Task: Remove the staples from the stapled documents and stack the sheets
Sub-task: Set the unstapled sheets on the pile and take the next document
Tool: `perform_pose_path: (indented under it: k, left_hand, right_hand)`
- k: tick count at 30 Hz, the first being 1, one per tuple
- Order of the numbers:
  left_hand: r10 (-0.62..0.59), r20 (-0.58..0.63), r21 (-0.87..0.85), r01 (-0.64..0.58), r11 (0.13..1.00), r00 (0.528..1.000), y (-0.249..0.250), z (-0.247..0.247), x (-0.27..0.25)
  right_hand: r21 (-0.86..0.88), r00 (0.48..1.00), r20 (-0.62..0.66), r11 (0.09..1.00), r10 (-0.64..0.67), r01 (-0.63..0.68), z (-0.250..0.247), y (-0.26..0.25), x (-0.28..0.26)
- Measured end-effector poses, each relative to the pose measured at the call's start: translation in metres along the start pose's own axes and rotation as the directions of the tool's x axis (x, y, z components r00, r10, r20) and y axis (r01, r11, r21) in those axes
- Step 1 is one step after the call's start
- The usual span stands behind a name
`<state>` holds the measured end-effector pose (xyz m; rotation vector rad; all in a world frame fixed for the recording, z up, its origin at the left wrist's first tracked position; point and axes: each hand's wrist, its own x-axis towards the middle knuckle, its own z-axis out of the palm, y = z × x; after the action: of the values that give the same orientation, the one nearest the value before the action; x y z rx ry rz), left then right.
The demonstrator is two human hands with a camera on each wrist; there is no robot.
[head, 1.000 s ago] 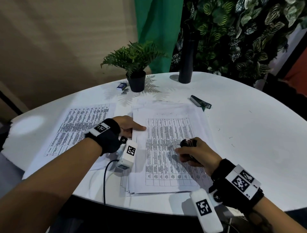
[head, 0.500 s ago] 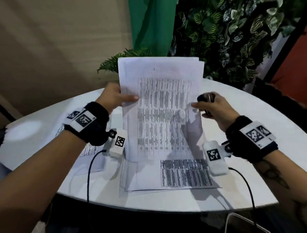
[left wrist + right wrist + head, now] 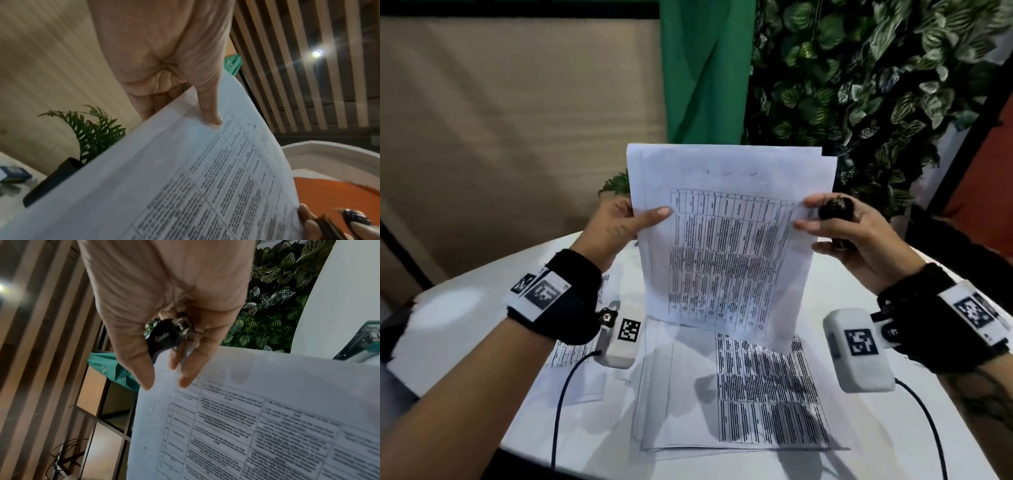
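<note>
A sheaf of white printed sheets bearing a black table [image 3: 726, 240] is held upright in the centre of the head view, above the round white table [image 3: 859, 308], with its lower edge close over the flat pile of white printed sheets [image 3: 756, 394] lying in the lower centre of the frame. The sheaf's left edge is pinched by the left hand [image 3: 616, 226], the thumb [image 3: 209, 112] being laid across the front of the paper while the other fingers are hidden behind it. The right edge is pinched by the right hand [image 3: 859, 240] between thumb and fingertips [image 3: 185, 379], and a small black staple remover with metal jaws [image 3: 170, 335] is kept tucked in the same palm. Short faint marks are seen near the top margin of the front sheet; whether they are staples cannot be told. More printed sheets [image 3: 571, 346] lie flat at the lower left, partly covered by the left wrist. A green fern in a black pot [image 3: 90, 134] is seen at the left of the left wrist view, with a small blue box [image 3: 12, 175] beside it at the frame's left edge. A wall of variegated green leaves [image 3: 876, 85] fills the upper right of the head view.
</note>
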<state>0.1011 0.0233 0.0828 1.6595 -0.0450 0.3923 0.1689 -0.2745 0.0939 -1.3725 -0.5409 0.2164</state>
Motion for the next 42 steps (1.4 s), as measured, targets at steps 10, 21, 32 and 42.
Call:
perform_pose_path:
  k: [10, 21, 32, 42]
  left_hand:
    - [0.324, -0.202, -0.070, -0.344, 0.936, 0.924, 0.046, 0.014, 0.000]
    - [-0.286, 0.033, 0.060, 0.284, 0.957, 0.958, -0.034, 0.022, -0.062]
    - [0.164, -0.032, 0.599, -0.113, 0.792, 0.986, 0.014, 0.050, -0.053]
    - [-0.182, 0.275, 0.341, 0.081, 0.937, 0.944, 0.020, 0.069, -0.039]
  right_hand:
    - [-0.020, 0.966, -0.107, 0.972, -0.234, 0.233, 0.011, -0.052, 0.003]
    - [0.156, 0.935, -0.279, 0.971, 0.219, -0.181, 0.008, 0.039, -0.068]
    - [0.284, 0.909, -0.308, 0.939, 0.279, -0.192, 0.018, 0.051, -0.087]
    - [0.395, 0.888, -0.354, 0.907, 0.294, -0.143, 0.025, 0.052, -0.083]
